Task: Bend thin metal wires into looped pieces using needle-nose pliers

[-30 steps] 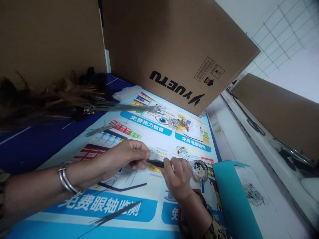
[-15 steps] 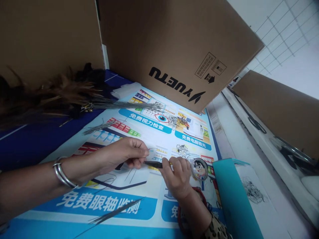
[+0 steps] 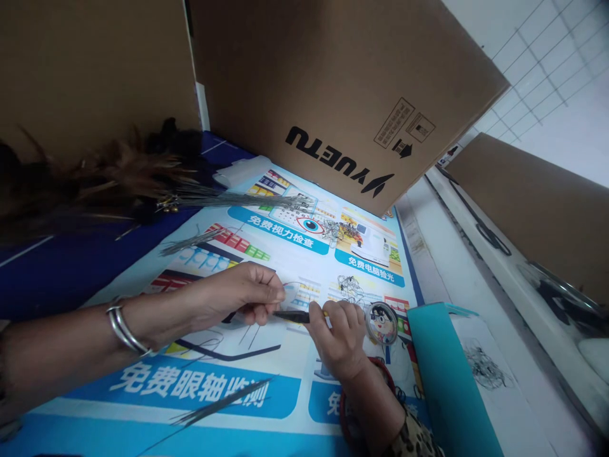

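My left hand (image 3: 257, 293) is closed in a pinch on a thin wire (image 3: 299, 284), which curves out to the right from the fingertips. Wrapped in my right hand (image 3: 339, 333) is what looks like a pair of needle-nose pliers (image 3: 292, 316). Their dark tapered jaws point left and reach my left fingertips; the handles are mostly hidden by my fingers. Whether the jaws grip the wire cannot be made out. Below my hands lies a bundle of thin dark wires (image 3: 223, 401). Just right of my right hand sits a small round clear container (image 3: 381, 323).
A printed poster (image 3: 285, 428) covers the table. Wire bundles (image 3: 238, 200) and dark brown feathers (image 3: 118, 165) lie at the left. Tangled wire (image 3: 349, 287) rests beyond my right hand. A teal box (image 3: 451, 374) stands at right, a large cardboard box (image 3: 333, 82) behind.
The view has shifted very slightly. Both hands keep nearly the same pose, with the wire and the pliers still in them.
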### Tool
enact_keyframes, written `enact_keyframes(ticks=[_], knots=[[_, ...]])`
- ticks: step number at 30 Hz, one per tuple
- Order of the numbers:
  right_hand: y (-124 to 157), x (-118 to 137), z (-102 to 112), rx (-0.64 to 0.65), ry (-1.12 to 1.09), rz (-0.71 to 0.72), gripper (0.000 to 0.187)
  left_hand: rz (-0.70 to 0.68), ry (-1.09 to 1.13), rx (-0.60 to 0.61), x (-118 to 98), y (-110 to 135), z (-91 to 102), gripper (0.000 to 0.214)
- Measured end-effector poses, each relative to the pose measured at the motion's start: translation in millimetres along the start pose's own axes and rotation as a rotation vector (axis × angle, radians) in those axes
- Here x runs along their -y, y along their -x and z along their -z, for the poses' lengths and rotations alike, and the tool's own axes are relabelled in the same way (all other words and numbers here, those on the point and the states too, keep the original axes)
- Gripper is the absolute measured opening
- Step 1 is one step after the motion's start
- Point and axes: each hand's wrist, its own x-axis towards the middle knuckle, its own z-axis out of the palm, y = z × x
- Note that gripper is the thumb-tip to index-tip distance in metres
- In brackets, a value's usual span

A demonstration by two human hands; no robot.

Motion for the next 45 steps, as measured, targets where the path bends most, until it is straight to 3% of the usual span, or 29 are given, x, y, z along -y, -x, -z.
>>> enact_keyframes(ticks=[9, 15, 26, 31, 35, 41, 45], knots=[[-3.2, 0.0, 3.6, 0.066, -0.005, 0.016, 0.010, -0.092, -0.093, 0.036, 5.0, -2.0, 4.3, 0.031], [-6.3, 1.1, 3.5, 0.124, -0.030, 0.037, 0.007, -0.147, -0.270, -0.035, -0.2, 0.6, 2.1, 0.025], [-6.5, 4.6, -0.8, 0.448, -0.299, -0.112, 0.015, -0.496, -0.961, -0.058, -6.2, 5.3, 4.5, 0.015], [-16.4, 3.1, 9.3, 0.675, -0.395, -0.198, 0.019, -0.521, -1.185, 0.019, -4.2, 10.7, 2.6, 0.022], [-21.6, 2.8, 13.7, 0.786, -0.424, -0.261, 0.023, -0.539, -1.276, 0.050, -2.2, 13.4, 1.2, 0.022], [-18.1, 0.5, 11.3, 0.773, -0.503, -0.291, 0.016, -0.519, -1.217, 0.067, -2.9, 12.6, -1.0, 0.022], [-10.9, 0.2, 3.9, 0.569, -0.463, -0.269, 0.012, -0.425, -0.953, -0.021, -9.3, 9.0, 1.8, 0.020]])
